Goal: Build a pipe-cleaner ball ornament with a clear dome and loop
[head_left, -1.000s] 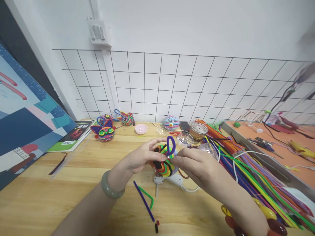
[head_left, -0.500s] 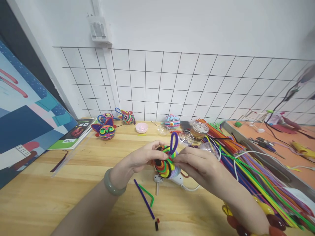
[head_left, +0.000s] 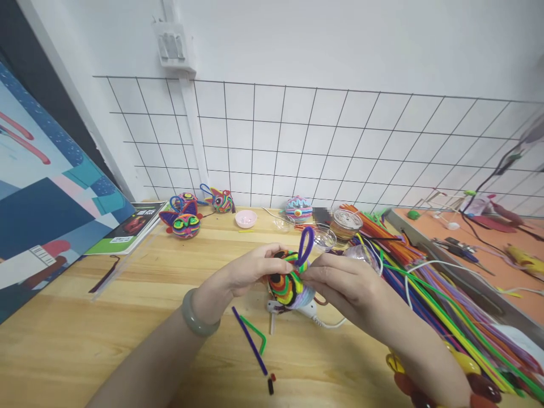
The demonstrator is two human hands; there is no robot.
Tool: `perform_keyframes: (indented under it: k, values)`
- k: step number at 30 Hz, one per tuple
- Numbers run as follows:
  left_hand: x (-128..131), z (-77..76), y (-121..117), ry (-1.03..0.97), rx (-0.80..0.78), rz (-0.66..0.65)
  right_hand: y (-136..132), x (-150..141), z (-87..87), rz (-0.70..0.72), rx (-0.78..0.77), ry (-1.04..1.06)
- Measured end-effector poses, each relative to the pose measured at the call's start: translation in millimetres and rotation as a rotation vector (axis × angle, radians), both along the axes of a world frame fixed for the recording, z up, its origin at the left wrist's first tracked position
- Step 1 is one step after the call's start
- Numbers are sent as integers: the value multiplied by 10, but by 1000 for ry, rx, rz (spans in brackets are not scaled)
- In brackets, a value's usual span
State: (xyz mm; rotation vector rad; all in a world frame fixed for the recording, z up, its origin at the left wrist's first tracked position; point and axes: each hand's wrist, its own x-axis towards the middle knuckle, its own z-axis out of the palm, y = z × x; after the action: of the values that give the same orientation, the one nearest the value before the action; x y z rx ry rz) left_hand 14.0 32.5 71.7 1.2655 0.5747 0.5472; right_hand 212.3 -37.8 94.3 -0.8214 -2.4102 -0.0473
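Observation:
Between my hands is a ball covered in multicoloured pipe cleaners (head_left: 285, 289), with a purple pipe-cleaner loop (head_left: 305, 246) standing up from its top. My left hand (head_left: 259, 266) grips it from the left, thumb across the top. On its right side, the fingertips of my right hand (head_left: 340, 280) are pinched together against the surface; whatever small piece they may hold is hidden. Behind the ball lies a white plug-like device (head_left: 308, 310) with a cord. Nearer me on the table are a purple pipe cleaner (head_left: 250, 341), a bent green one (head_left: 258, 334) and a short black piece (head_left: 271, 386).
Finished pipe-cleaner balls (head_left: 186, 225) sit at the back left beside a book (head_left: 123, 229). A pink bowl (head_left: 246, 219), a pink-blue ball (head_left: 298, 210) and a clear jar (head_left: 346, 225) line the back. Bundled pipe cleaners (head_left: 442, 306) and an orange tray (head_left: 471, 238) fill the right.
The ball and its loop have shifted slightly right and tilted a little. Both hands keep their places on it; the view has moved slightly.

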Motion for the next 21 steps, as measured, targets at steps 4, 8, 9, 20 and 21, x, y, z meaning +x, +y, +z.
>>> perform_keyframes:
  k: [4,8,9,20,21]
  values:
    - [-10,-31,24,20,10,-13,19,11,-24,-12,2,8]
    - [-26,-43,43,5,9,-27,23,13,-19,-36,-12,21]
    - [-29,-39,44,-2,-1,-29,22,14,-16,-43,-12,21]
    - [-32,-43,57,5,12,-3,2,9,-14,-76,10,19]
    - [-27,-44,54,8,15,9,0,5,-12,-76,7,20]
